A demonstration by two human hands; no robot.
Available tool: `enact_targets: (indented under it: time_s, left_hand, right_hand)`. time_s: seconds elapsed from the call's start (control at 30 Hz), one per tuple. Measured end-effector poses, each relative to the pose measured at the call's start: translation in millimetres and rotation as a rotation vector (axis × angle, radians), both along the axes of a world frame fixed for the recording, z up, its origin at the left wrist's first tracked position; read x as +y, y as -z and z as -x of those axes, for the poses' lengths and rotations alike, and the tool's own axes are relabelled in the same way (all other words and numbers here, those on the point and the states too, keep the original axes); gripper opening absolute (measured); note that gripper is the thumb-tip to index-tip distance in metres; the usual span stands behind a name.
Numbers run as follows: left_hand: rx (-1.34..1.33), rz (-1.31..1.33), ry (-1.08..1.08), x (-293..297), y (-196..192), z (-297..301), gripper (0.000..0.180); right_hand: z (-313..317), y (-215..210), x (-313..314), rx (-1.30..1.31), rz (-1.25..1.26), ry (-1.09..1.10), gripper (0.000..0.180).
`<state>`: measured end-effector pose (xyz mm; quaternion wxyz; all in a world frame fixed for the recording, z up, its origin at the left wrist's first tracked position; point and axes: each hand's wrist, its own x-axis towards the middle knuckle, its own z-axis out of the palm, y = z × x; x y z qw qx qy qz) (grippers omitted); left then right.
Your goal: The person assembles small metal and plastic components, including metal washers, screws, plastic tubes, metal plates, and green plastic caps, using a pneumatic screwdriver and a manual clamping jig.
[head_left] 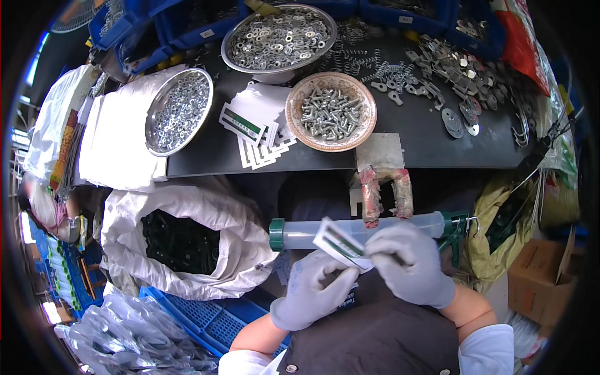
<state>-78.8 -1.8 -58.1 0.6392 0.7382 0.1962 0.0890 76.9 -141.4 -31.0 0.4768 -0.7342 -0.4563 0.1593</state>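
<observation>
Label [336, 241] is pinched in gloved hands [409, 259], near clear tube [306, 234].

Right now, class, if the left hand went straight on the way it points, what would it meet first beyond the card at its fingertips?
Past the card, the left hand would probably meet the clear tube, though depth is hard to judge.

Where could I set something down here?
Bare black tabletop lies up front between the round brown-patterned bowl and flat grey metal discs; another patch separates the left silver metal bowl from white paper labels. Silver coil springs and blue plastic bins crowd the back.
</observation>
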Motion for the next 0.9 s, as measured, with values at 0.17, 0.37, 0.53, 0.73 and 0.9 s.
enact_targets:
  time_s: [0.17, 0.37, 0.53, 0.73, 0.9]
  left_hand:
    - [0.023, -0.410, -0.317, 47.0, 7.0, 15.7, 0.004]
    - [0.189, -0.944, -0.548, 79.9, 32.3, 20.0, 0.053]
    - [-0.040, -1.012, -0.338, 36.9, 41.3, 19.8, 0.061]
    - [-0.125, -1.057, 0.051, -4.2, 57.1, 7.9, 0.057]
    - [-0.032, -1.083, 0.109, -7.5, 68.5, -4.5, 0.061]
  right_hand:
    - [-1.3, -21.0, -39.7, 0.631, 0.049, 0.442, 0.016]
    - [10.2, 16.3, -65.2, 0.691, 0.215, 0.384, 0.029]
    - [22.3, 47.7, -61.7, 0.543, 0.145, 0.164, 0.050]
    - [25.8, 44.0, -55.4, 0.576, 0.223, 0.093, 0.058]
    - [26.3, 44.4, -53.6, 0.612, 0.194, 0.112, 0.057]
